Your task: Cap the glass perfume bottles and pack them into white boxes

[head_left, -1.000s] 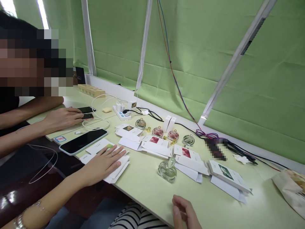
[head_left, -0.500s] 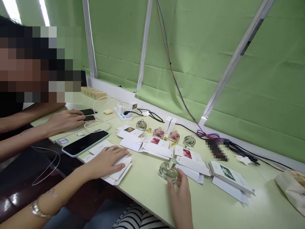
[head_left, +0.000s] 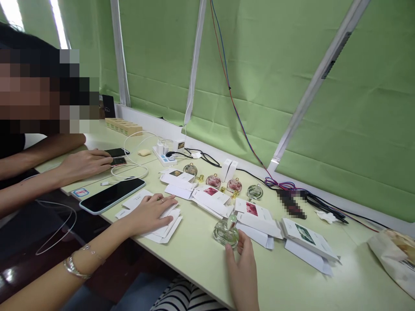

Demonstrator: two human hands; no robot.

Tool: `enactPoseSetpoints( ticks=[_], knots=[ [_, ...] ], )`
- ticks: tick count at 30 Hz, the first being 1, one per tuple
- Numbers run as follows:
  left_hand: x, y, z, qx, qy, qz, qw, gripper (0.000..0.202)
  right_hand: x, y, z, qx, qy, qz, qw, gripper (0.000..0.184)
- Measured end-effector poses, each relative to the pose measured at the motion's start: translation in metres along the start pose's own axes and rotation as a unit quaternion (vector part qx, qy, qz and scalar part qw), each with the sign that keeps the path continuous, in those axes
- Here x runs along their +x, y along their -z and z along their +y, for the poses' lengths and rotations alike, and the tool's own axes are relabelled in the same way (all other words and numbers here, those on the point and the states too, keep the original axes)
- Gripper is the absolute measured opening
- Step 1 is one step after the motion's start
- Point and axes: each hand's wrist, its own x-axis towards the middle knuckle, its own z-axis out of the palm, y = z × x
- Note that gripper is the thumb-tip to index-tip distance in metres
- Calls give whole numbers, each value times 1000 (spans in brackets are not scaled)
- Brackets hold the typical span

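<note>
My left hand (head_left: 151, 212) lies flat, fingers spread, on a stack of flattened white cartons (head_left: 168, 226) near the table's front edge. My right hand (head_left: 241, 270) reaches up from the front edge, with thumb and fingertips closed around the near side of a round clear glass perfume bottle (head_left: 225, 231) that stands upright on the pale green table (head_left: 201, 259). Printed white cartons (head_left: 256, 214) lie just behind the bottle. A row of small round bottles (head_left: 234, 185) stands farther back.
A co-worker's hand (head_left: 86, 163) rests by two phones at the left. A large dark phone (head_left: 112, 195) lies beside my left hand. A power strip (head_left: 164, 157), cables (head_left: 324, 203), two upright white boxes (head_left: 228, 169) and a paper bag (head_left: 394, 257) line the back and right.
My right hand has come up from the table's front edge and closed on the glass bottle. My left hand has stayed on the flat cartons, shifting slightly.
</note>
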Motion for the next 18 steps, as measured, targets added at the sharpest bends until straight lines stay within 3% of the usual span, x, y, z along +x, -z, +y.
enactPoseSetpoints(
  ticks=[3, 9, 15, 18],
  knots=[
    [-2, 2, -3, -4, -7, -8, 1000, 52, 1, 0, 1, -7, 6, 9, 1000, 48],
    [-17, 5, -2, 16, -14, -14, 1000, 54, 4, 6, -6, -17, 3, -43, 999, 44],
    [-15, 14, -4, 49, 17, 70, 996, 52, 0, 8, 3, -20, 7, -15, 1000, 39],
    [-15, 25, 9, 33, -3, 139, 990, 49, -6, 8, 6, -6, 26, -11, 1000, 36]
  ],
)
